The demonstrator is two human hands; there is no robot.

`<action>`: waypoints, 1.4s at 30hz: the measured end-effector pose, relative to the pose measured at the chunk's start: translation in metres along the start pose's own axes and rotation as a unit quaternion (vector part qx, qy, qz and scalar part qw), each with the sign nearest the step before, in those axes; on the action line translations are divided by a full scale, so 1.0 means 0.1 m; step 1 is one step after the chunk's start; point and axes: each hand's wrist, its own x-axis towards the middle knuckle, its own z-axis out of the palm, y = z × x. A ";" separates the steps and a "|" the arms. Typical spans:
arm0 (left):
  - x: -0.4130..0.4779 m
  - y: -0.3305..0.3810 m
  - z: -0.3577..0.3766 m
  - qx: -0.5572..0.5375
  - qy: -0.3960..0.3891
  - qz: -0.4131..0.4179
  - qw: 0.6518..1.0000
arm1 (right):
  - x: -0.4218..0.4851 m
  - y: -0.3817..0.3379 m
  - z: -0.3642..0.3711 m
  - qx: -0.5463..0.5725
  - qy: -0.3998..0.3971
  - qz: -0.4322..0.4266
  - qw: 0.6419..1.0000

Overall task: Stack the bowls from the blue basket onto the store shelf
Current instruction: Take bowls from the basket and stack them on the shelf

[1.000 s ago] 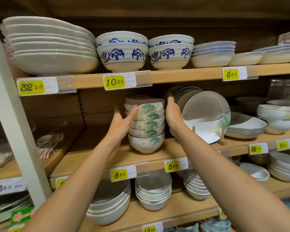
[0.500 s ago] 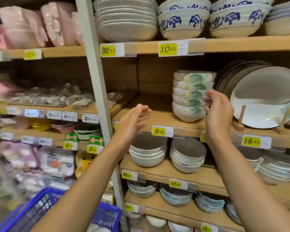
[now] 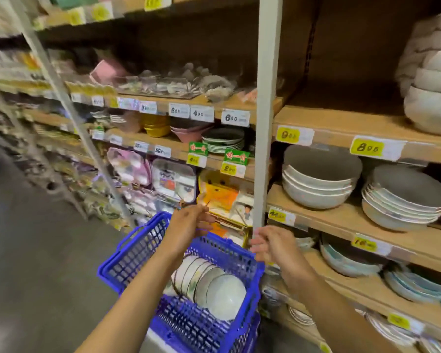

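A blue basket (image 3: pixel 138 263) stands on the floor below me, with a row of white bowls (image 3: pixel 209 289) lying on their sides inside it. My left hand (image 3: pixel 189 225) hovers over the basket's far rim, fingers loosely apart, holding nothing. Empty as well, my right hand (image 3: pixel 273 244) hangs above the basket's right edge, close to the white shelf post (image 3: pixel 264 123). The stack of green-flowered bowls (image 3: pixel 433 93) rests on the wooden store shelf (image 3: pixel 341 123) at the far right, partly cut off by the frame edge.
Lower shelves at right hold stacks of grey-white bowls (image 3: pixel 318 182) and plates (image 3: pixel 402 200). Left of the post are packaged trays, pink and yellow dishes (image 3: pixel 155 126) and price tags. Grey floor (image 3: pixel 36 250) spreads to the left of the basket.
Both hands have left the stacked bowls on the shelf and dropped down to the blue basket. My view has swung down and left, so the basket and its bowls now show.
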 end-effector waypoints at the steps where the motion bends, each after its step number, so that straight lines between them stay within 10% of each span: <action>1: 0.07 -0.13 -0.12 0.025 0.004 -0.016 1.000 | 0.11 0.16 0.15 -0.011 -0.025 0.058 0.998; 17: 1.41 -2.23 -0.53 0.309 -0.275 -0.212 0.886 | 1.10 2.36 1.24 0.029 0.238 0.395 0.887; 25: 1.59 -3.18 -0.01 0.425 -0.374 -0.156 0.809 | 1.60 3.06 1.17 0.018 0.261 0.443 0.857; 32: 1.57 -3.64 0.07 0.416 -0.299 -0.052 0.857 | 1.70 3.54 1.12 0.106 0.320 0.432 0.837; 42: 1.39 -3.05 0.08 0.504 -0.284 -0.039 0.815 | 1.61 3.06 1.23 0.140 0.358 0.403 0.831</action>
